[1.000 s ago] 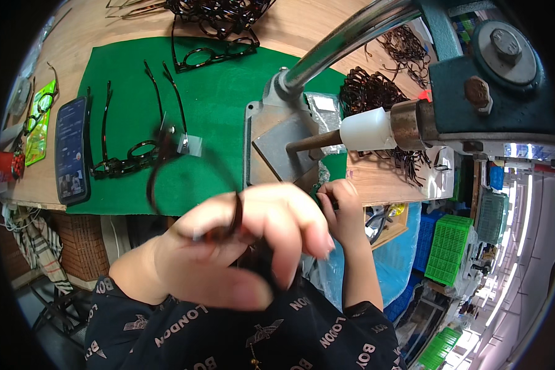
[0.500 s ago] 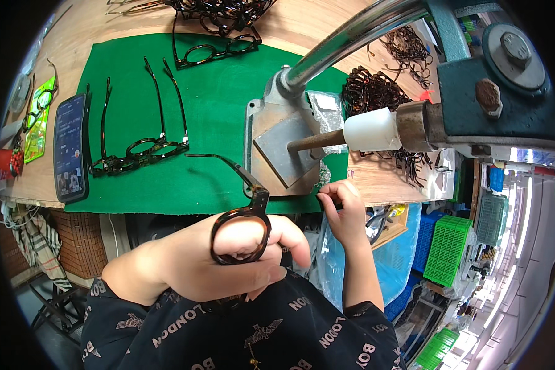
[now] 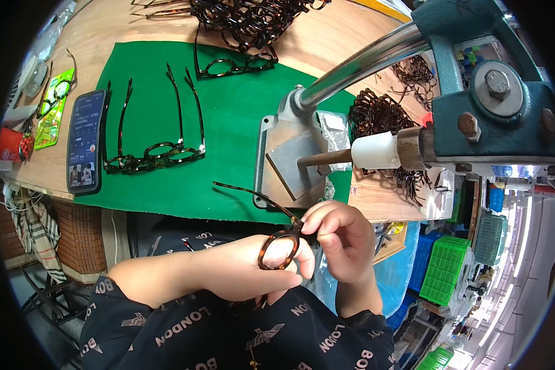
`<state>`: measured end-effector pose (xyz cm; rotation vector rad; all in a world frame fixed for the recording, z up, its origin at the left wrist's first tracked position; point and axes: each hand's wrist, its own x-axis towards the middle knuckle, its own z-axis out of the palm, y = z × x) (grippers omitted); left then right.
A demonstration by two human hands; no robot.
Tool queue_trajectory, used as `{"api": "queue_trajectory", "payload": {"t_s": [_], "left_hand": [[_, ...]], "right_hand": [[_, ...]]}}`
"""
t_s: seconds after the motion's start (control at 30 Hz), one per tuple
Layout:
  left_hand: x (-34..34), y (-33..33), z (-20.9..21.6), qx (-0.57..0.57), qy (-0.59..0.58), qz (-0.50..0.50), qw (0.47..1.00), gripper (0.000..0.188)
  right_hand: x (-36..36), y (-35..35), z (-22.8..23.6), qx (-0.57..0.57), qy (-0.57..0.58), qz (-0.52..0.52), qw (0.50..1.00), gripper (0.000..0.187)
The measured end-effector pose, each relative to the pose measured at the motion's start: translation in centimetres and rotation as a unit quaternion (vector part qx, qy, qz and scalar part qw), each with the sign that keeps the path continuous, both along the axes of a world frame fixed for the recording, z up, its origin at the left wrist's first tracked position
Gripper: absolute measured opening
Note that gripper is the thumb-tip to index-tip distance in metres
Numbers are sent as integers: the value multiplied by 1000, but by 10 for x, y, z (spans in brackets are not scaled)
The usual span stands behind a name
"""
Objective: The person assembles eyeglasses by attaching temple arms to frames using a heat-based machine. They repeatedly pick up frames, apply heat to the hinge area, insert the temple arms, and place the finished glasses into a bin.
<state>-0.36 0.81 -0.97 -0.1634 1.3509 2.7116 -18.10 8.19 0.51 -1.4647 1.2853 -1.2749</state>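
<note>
Two hands at one tortoiseshell glasses frame here, held up in front of my black shirt, with a temple sticking out toward the green mat. My left grip is wrapped round it; my right grip has thumb and finger bunched at the hinge corner, can't tell if they're actually pinching it. Another pair sits opened out near a phone, teal-headed press over to the right.

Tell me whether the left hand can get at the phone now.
Probably not as things stand: the left hand is busy holding a tortoiseshell eyeglass frame, though the phone lies uncovered.
</note>
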Motion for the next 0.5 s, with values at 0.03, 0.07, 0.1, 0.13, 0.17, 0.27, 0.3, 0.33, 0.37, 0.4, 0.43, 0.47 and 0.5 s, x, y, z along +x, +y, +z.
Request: {"api": "queue_trajectory", "payload": {"t_s": [0.03, 0.07, 0.1, 0.13, 0.17, 0.27, 0.3, 0.33, 0.37, 0.4, 0.43, 0.47, 0.5], "left_hand": [[0, 1, 1, -6, -4, -2, 1000, 16], [0, 2, 1, -11, -8, -4, 1000, 16], [0, 2, 1, -16, -11, -6, 1000, 16], [0, 2, 2, -31, -16, -6, 999, 14], [0, 3, 2, -35, -15, -4, 999, 14], [-1, 3, 2, -49, -19, -3, 999, 13], [-1, 3, 4, -54, -26, -4, 998, 13], [-2, 3, 4, -58, -34, -6, 998, 13], [-2, 2, 5, -56, -31, -10, 998, 13], [-3, 2, 6, -53, -28, -13, 998, 13], [-3, 2, 6, -51, -25, -17, 998, 13], [-3, 2, 5, -36, -26, -17, 999, 13], [-3, 2, 3, -21, -26, -18, 999, 13]], "right_hand": [[3, -3, 1, -35, 15, 15, 999, 4], [2, -3, -1, -32, 41, 30, 998, 4], [5, -4, -2, -46, 50, 24, 997, 6], [6, -6, -3, -58, 56, 21, 997, 6], [6, -6, -3, -68, 61, 19, 996, 7], [6, -6, -1, -86, 90, 21, 992, 7], [5, -7, -1, -96, 109, 27, 989, 7], [3, -8, -1, -107, 128, 32, 985, 8], [3, -8, -1, -117, 147, 36, 982, 9], [3, -8, 0, -120, 146, 31, 982, 9], [4, -8, 1, -123, 145, 26, 981, 9], [4, -8, 1, -125, 144, 20, 981, 9], [4, -8, 0, -126, 140, 16, 982, 9]]}}
